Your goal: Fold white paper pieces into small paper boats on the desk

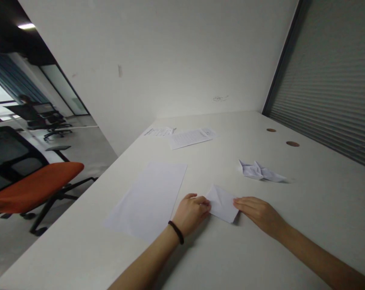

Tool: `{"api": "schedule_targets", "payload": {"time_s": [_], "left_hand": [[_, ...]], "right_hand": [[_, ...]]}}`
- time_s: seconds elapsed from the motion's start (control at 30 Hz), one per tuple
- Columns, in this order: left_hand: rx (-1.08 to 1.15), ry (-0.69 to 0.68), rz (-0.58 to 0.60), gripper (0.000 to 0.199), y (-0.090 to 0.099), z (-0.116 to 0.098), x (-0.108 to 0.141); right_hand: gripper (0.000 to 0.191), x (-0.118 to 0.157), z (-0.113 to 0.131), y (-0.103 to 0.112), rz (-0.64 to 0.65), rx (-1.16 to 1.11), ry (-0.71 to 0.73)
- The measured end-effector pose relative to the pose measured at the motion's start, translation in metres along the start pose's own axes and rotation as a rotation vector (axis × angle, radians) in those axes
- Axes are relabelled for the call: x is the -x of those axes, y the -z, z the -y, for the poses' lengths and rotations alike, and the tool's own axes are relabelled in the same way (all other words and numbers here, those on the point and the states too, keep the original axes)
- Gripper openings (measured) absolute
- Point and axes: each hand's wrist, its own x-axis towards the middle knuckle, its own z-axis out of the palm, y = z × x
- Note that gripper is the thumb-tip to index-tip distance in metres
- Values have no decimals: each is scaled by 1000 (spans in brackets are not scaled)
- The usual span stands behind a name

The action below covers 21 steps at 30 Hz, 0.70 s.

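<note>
A small folded sheet of white paper rests on the white table between my two hands, a crease running down from its top corner. My left hand, with a dark band at the wrist, grips the paper's left edge with curled fingers. At the opposite edge, my right hand pinches the right corner, fingers pressed together. Beyond my right hand lies a folded paper figure with pointed ends. To the left of my left hand is a flat blank sheet of paper.
Printed sheets lie near the far wall. Two round holes pierce the table at the right, beside a window with blinds. An orange-seated chair stands left of the table. Farther back, a person sits by a desk.
</note>
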Motion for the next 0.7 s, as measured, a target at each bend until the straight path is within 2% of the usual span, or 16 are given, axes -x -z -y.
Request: {"api": "schedule_targets", "payload": {"time_s": [0.1,0.23,0.33,0.47,0.57,0.7], "left_hand": [[67,61,-20,16,-2,2,0],[176,202,-69,19,-4,2,-3],[171,303,-103,19,-4,1,-5],[139,431,-158,16,-5,2,-6],[174,504,-173,17,-6,5,-5],[208,523,-184,21,-8,7,-4]], "right_hand": [[32,1,-5,0,-4,-71,-108],[20,-4,-3,-3,-82,-97,-326],[18,-11,-1,-4,-104,-166,-411],[17,-18,0,-5,-69,-222,-540],[12,-21,0,-6,-40,-223,-598],[11,-22,0,-9,-32,-185,-609]]}}
